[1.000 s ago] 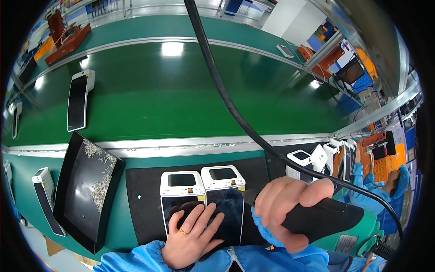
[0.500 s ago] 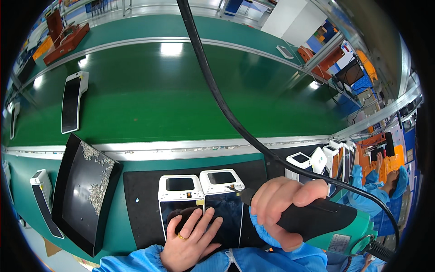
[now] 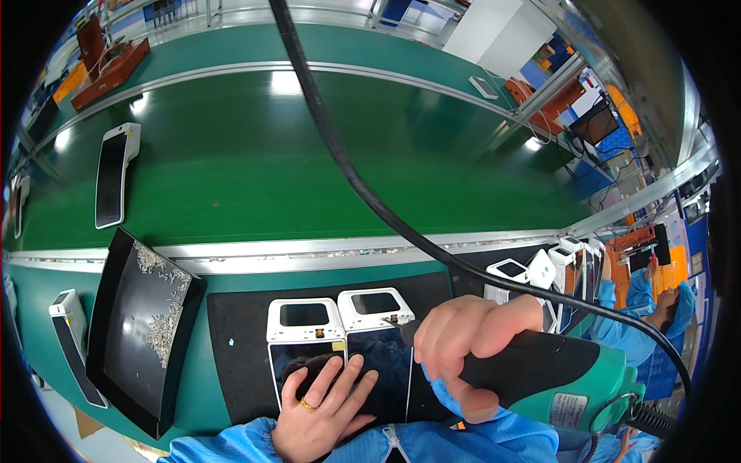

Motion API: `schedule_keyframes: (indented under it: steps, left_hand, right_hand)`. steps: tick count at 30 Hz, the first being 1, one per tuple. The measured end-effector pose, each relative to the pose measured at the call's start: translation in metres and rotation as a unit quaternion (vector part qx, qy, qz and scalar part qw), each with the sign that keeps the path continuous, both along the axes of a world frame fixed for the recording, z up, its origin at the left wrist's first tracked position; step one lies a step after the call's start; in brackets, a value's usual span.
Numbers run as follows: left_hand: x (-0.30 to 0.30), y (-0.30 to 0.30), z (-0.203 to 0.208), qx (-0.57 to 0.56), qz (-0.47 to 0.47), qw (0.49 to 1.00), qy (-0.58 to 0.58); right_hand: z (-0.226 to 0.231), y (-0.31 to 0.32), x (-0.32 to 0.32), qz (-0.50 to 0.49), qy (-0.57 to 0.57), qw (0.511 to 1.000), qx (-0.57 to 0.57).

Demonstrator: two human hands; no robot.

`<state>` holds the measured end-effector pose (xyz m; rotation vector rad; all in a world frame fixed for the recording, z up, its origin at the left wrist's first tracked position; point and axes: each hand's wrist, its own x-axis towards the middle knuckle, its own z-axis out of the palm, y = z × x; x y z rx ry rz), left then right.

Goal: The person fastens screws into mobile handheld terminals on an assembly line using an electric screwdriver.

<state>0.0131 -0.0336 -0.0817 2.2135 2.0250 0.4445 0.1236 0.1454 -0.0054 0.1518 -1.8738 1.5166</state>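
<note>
Two white handheld terminals with dark screens, the left one (image 3: 304,319) and the right one (image 3: 376,306), lie side by side on a black mat (image 3: 231,370). My left hand (image 3: 328,397) rests with spread fingers across both lower screens, a gold ring on one finger. My right hand (image 3: 471,347) is wrapped round a green and black electric screwdriver (image 3: 567,378). Its thin bit points left and meets the upper part of the right terminal, near a small dark and orange component. Whether a screw sits under the bit is too small to tell.
A black tray (image 3: 127,332) of small silver screws stands at the left, beside another terminal (image 3: 77,347). Beyond runs a green conveyor belt (image 3: 309,185) carrying a terminal (image 3: 116,177). A thick black cable (image 3: 363,189) crosses the view. More terminals (image 3: 540,268) and a co-worker in blue are at right.
My right hand and the screwdriver have shifted slightly left, and the cable has swung left. The terminal on the belt has moved a little left. My left hand stays in place.
</note>
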Motion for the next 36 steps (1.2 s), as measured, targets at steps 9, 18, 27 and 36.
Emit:
schedule_keyframes:
  steps: [9,18,27,36]
  left_hand:
    - [0.0,-0.001,-0.006,0.041,-0.005,0.999,-0.001]
    - [-0.075,-0.01,0.032,0.192,0.141,0.959,-0.154]
    - [-0.207,-0.022,0.0,-0.071,0.153,0.982,-0.082]
    - [-0.199,-0.015,0.0,-0.006,0.257,0.951,-0.173]
  right_hand:
    - [0.001,-0.005,-0.008,0.002,-0.064,0.998,-0.015]
    - [0.005,-0.029,0.004,-0.183,0.081,0.973,-0.12]
    - [0.017,-0.034,0.019,-0.129,0.103,0.975,-0.146]
    - [0.016,-0.027,0.017,-0.108,0.102,0.98,-0.13]
